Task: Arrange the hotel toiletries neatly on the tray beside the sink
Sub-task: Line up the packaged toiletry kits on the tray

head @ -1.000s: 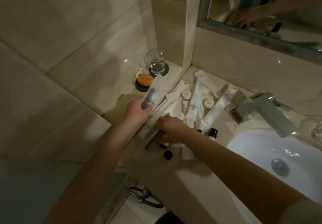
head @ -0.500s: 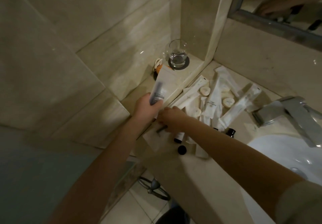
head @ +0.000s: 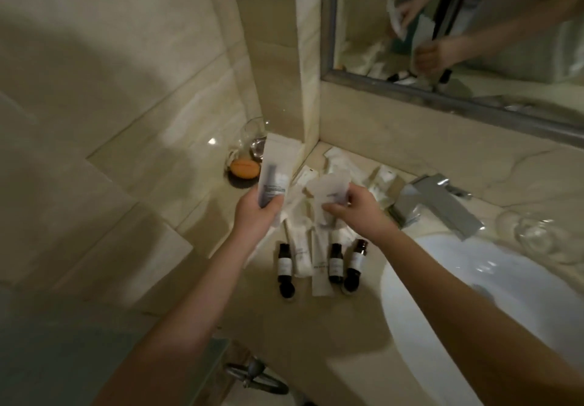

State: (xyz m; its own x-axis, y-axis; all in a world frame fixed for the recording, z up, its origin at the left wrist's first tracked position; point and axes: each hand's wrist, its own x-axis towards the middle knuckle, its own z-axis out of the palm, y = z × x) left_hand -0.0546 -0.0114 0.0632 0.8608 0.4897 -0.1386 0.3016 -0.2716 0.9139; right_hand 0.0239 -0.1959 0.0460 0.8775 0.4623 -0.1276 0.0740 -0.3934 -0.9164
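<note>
white packet [head: 328,189] now lifted in right hand [head: 357,208], left hand [head: 257,216] still gripping tube [head: 276,175]

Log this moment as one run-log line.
left hand: holds white tube | right hand: holds white packet | three dark bottles: lying on counter

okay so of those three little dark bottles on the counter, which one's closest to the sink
The rightmost dark bottle: it lies beside the sink rim; the middle bottle and left bottle lie farther left.
</note>
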